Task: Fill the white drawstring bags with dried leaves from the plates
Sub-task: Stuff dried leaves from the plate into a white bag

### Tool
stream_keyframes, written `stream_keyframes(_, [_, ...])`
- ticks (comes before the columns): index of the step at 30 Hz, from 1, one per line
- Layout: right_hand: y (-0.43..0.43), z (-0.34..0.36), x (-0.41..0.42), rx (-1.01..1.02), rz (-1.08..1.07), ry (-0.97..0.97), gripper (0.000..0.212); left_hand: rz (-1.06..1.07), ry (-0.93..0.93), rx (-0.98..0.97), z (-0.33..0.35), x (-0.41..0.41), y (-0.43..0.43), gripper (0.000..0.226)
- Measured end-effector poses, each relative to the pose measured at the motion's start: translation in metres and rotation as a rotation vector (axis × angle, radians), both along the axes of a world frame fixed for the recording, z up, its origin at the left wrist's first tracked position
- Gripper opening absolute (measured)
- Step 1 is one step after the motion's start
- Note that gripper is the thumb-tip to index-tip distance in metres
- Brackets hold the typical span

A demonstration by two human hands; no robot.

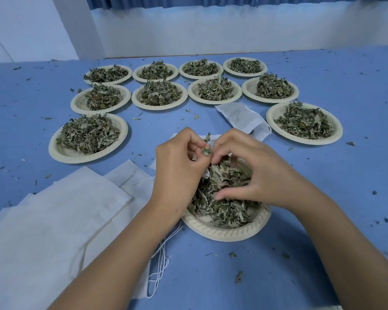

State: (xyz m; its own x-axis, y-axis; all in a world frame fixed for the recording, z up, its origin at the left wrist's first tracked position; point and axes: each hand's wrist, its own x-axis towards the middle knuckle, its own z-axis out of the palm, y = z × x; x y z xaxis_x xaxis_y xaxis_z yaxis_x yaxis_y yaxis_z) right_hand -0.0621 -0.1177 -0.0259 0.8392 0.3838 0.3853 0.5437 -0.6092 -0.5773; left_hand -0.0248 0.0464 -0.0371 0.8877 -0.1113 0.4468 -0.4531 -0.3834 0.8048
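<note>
A cream plate [224, 231] of dried leaves [224, 198] sits just in front of me. Over it, my left hand [177, 166] pinches the rim of a white drawstring bag [182, 136], mostly hidden behind both hands. My right hand [246, 168] curls round a clump of leaves at the bag's mouth, and a few leaf bits [206, 151] stick out between the fingers. A filled white bag [244, 119] lies beyond, to the right. A stack of flat empty bags [54, 220] lies at my left, with loose strings [161, 260] trailing.
Several more plates heaped with dried leaves [159, 95] stand in rows across the blue table [345, 175], one at the left [87, 139] and one at the right [305, 124]. Leaf crumbs are scattered over the cloth. A white wall [211, 30] rises behind.
</note>
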Motion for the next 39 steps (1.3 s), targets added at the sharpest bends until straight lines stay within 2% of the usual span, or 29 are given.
stream_keyframes(2, [0.003,-0.004,0.002,0.001,-0.002,-0.024,0.032,0.001,0.009,-0.005,0.0,0.001,0.001,0.028])
stream_keyframes(4, [0.004,-0.004,0.003,0.083,-0.027,-0.084,0.021,-0.01,0.019,-0.005,0.0,0.001,0.001,0.024])
stream_keyframes(7, [0.004,-0.003,0.001,0.205,-0.081,-0.153,0.016,-0.046,0.015,-0.001,0.0,0.0,0.0,0.024])
stream_keyframes(10, [0.005,-0.004,0.001,0.188,-0.19,-0.291,0.019,-0.084,0.019,-0.003,0.001,-0.002,-0.001,0.021])
stream_keyframes(14, [0.008,-0.007,0.005,0.101,-0.237,-0.352,0.021,-0.157,-0.02,-0.013,0.001,-0.005,-0.001,0.016])
stream_keyframes(16, [0.007,-0.009,0.007,0.068,-0.212,-0.298,0.025,-0.151,-0.033,-0.011,0.001,-0.005,-0.001,0.018])
stream_keyframes(19, [0.005,-0.008,0.005,0.154,-0.174,-0.178,0.032,-0.121,-0.002,-0.03,0.002,-0.004,-0.001,0.019])
stream_keyframes(22, [0.007,-0.007,0.003,0.223,-0.159,-0.262,0.018,-0.122,-0.001,-0.046,0.002,-0.004,0.001,0.017])
stream_keyframes(26, [0.012,-0.011,0.005,0.111,-0.222,-0.376,0.013,-0.133,-0.014,-0.062,0.004,-0.005,0.001,0.017])
stream_keyframes(30, [0.016,-0.013,0.007,0.057,-0.175,-0.272,0.017,-0.146,0.015,-0.056,0.003,-0.005,0.0,0.015])
stream_keyframes(33, [0.007,-0.006,0.006,0.228,-0.097,-0.058,0.02,-0.122,0.005,-0.044,0.003,-0.003,0.001,0.015])
stream_keyframes(36, [-0.004,-0.001,0.007,0.335,-0.13,-0.1,0.013,-0.126,0.007,-0.038,0.002,-0.003,0.001,0.014])
stream_keyframes(39, [-0.001,-0.004,0.009,0.238,-0.16,-0.097,0.033,-0.195,-0.015,0.004,0.002,-0.007,-0.002,0.012])
